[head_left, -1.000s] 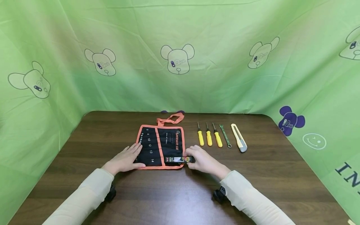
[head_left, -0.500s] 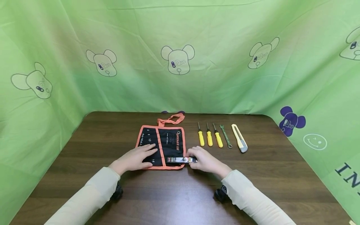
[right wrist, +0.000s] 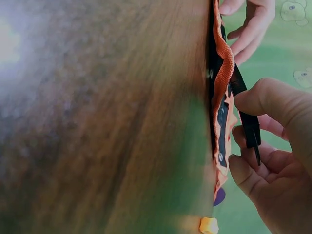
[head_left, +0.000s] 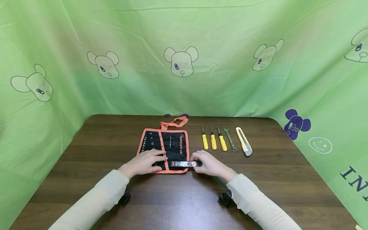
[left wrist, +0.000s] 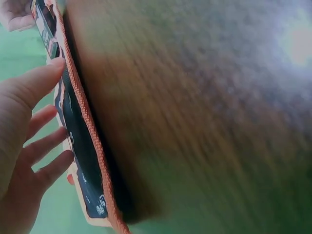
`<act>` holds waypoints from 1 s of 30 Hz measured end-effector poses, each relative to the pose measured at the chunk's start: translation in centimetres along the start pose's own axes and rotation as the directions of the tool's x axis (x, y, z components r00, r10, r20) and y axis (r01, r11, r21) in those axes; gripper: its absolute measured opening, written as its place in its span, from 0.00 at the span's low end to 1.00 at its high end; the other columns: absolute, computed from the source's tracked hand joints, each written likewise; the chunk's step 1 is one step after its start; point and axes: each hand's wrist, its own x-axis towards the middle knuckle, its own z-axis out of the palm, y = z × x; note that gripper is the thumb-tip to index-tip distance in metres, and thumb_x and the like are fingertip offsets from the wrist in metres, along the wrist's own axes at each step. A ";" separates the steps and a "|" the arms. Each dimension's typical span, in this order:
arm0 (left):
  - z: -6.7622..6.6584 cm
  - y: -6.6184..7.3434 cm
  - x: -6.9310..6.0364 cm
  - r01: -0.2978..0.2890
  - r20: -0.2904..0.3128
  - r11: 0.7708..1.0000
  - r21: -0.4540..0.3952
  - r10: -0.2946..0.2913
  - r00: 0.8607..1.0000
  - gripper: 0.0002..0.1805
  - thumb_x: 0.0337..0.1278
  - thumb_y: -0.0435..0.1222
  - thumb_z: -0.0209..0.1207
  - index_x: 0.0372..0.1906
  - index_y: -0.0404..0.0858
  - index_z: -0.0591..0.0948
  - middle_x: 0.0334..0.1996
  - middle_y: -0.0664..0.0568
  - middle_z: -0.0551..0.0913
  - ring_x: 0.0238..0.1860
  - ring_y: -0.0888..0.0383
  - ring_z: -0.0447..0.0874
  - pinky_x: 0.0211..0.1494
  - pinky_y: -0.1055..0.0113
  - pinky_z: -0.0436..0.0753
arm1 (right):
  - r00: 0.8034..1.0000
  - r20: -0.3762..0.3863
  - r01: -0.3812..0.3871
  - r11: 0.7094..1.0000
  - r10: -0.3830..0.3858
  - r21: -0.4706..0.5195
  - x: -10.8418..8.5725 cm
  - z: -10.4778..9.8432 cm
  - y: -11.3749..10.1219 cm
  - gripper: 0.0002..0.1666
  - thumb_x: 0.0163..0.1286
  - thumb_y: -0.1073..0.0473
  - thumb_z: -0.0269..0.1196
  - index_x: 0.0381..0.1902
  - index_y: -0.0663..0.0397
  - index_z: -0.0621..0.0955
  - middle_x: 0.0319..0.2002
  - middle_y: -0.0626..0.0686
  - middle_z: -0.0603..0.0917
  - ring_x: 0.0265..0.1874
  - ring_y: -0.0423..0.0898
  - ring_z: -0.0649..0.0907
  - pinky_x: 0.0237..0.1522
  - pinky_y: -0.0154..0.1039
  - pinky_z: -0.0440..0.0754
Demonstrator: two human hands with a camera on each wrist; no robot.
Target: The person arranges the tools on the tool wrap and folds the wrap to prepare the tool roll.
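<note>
A black tool pouch with orange edging and printed size numbers lies flat on the table, its orange strap at the far side. My right hand pinches one end of a narrow black case with a printed label. The case's other end lies over the pouch's near right part; how far it sits in a pocket I cannot tell. In the right wrist view, thumb and fingers grip the case at the pouch's edge. My left hand rests on the pouch's near left part, fingers extended towards the case.
Three yellow-handled screwdrivers lie in a row to the right of the pouch. Beside them are a green wrench and a white and grey utility knife. A green printed cloth hangs behind the brown table.
My left hand has slid right across the pouch, closer to the case. My right hand and the case have shifted only slightly to the right.
</note>
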 end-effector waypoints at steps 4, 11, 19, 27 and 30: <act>0.1 0.2 0.2 -0.006 0.008 1.000 -0.003 0.006 1.000 0.21 0.59 0.41 0.58 0.59 0.46 0.76 0.62 0.48 0.68 0.62 0.46 0.63 0.63 0.52 0.62 | 0.999 -0.020 0.028 1.000 -0.028 0.005 -0.1 0.1 0.0 0.11 0.46 0.68 0.64 0.30 0.54 0.77 0.27 0.43 0.74 0.27 0.42 0.70 0.27 0.35 0.69; 0.0 0.4 0.5 -0.007 0.050 1.000 0.003 0.007 0.999 0.21 0.58 0.39 0.56 0.58 0.47 0.77 0.62 0.47 0.67 0.62 0.45 0.63 0.63 0.52 0.61 | 0.996 0.043 -0.075 0.997 0.075 -0.007 0.0 0.1 0.1 0.11 0.47 0.66 0.65 0.31 0.52 0.78 0.27 0.43 0.74 0.28 0.43 0.71 0.29 0.36 0.69; -0.1 0.3 0.7 -0.018 0.050 0.999 -0.036 0.020 0.999 0.19 0.57 0.38 0.57 0.55 0.48 0.77 0.62 0.47 0.65 0.61 0.43 0.64 0.61 0.52 0.66 | 0.995 0.056 -0.082 0.997 0.082 -0.007 0.0 0.0 0.2 0.11 0.49 0.65 0.65 0.32 0.51 0.78 0.26 0.42 0.72 0.28 0.41 0.70 0.30 0.35 0.68; -0.2 0.3 0.9 -0.043 0.031 0.997 -0.059 0.045 0.999 0.12 0.54 0.38 0.58 0.45 0.49 0.76 0.59 0.49 0.64 0.52 0.46 0.71 0.52 0.55 0.73 | 0.992 0.075 -0.107 0.994 0.105 0.023 0.2 0.1 -0.2 0.10 0.49 0.65 0.66 0.31 0.50 0.77 0.25 0.43 0.72 0.28 0.42 0.70 0.30 0.35 0.68; -0.2 0.3 0.9 -0.051 0.023 0.996 -0.074 0.053 0.998 0.10 0.56 0.43 0.60 0.42 0.49 0.76 0.57 0.49 0.65 0.49 0.50 0.71 0.51 0.57 0.73 | 0.991 0.074 -0.111 0.993 0.108 0.033 0.3 0.2 -0.3 0.10 0.49 0.65 0.66 0.30 0.50 0.77 0.24 0.43 0.72 0.28 0.43 0.70 0.29 0.35 0.68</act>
